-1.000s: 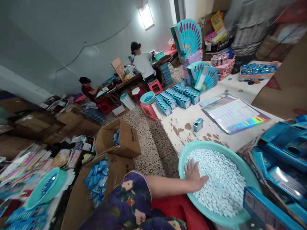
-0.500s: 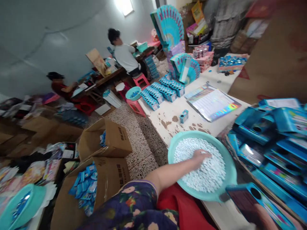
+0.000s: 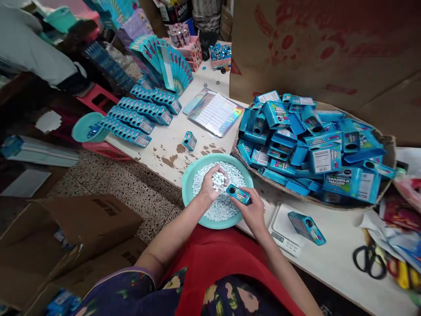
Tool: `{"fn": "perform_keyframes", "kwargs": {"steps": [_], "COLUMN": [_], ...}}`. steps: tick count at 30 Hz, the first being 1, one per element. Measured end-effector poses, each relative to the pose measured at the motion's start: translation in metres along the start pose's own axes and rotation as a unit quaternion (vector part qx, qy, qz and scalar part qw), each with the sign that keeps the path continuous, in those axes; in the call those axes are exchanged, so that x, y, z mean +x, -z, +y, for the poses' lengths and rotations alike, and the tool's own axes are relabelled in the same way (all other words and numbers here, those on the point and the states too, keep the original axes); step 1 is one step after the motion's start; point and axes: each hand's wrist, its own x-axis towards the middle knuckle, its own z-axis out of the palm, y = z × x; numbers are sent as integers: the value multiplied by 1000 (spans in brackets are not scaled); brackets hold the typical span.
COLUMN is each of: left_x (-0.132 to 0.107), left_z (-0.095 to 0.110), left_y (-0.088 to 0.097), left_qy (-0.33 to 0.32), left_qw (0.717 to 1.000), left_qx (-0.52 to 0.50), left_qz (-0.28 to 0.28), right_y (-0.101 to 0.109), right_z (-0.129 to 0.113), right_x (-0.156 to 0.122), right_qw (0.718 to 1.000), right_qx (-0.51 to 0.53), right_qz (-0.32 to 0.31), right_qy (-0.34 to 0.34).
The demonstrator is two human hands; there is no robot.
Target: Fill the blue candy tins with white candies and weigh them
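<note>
My left hand (image 3: 208,186) is cupped round a heap of small white candies (image 3: 218,181) above the turquoise basin (image 3: 187,177). More of the same white pieces fill the basin. Close beside it, my right hand (image 3: 255,211) grips a small blue candy box (image 3: 237,194) by its side. That box is tilted toward the left palm, and a dark round hole shows on its face. On the white scale (image 3: 283,228) to the right lies another blue box (image 3: 307,227). A single small blue box (image 3: 189,141) stands on the table behind the basin.
A large carton tray (image 3: 332,202) heaped with blue boxes sits at the right, near black-handled scissors (image 3: 369,262). Rows of blue boxes (image 3: 131,120) and a sheet stack (image 3: 215,112) are further back. Open cartons (image 3: 108,219) stand on the left floor. A co-worker sits at upper left.
The view has swung right and down. My left hand has risen from the basin with candies in its palm. My right hand has brought a blue box from the lower right over the basin.
</note>
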Motion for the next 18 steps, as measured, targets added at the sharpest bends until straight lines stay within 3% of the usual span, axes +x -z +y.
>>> {"fn": "perform_keyframes", "kwargs": {"steps": [3,7,14,18], "left_x": [-10,-12,-11,-16], "left_z": [-1,-8,-7,-4], "left_y": [-13,-18,-22,-26], "left_qy": [-80,-155,-161,-173], "left_qw": [996,987,986,983], "left_qx": [22,45,47,56], "left_qz": [-41,14,13,8], "right_y": [-13,-17,-20,-18], "right_z": [0,-2,4,-1], "right_x": [4,4,6,6], "right_qw": [999,997,991,990], "right_qx": [-6,-18,-28,-38], "right_qz": [-12,-23,-10,-15], "right_qy": [29,67,130,131]}}
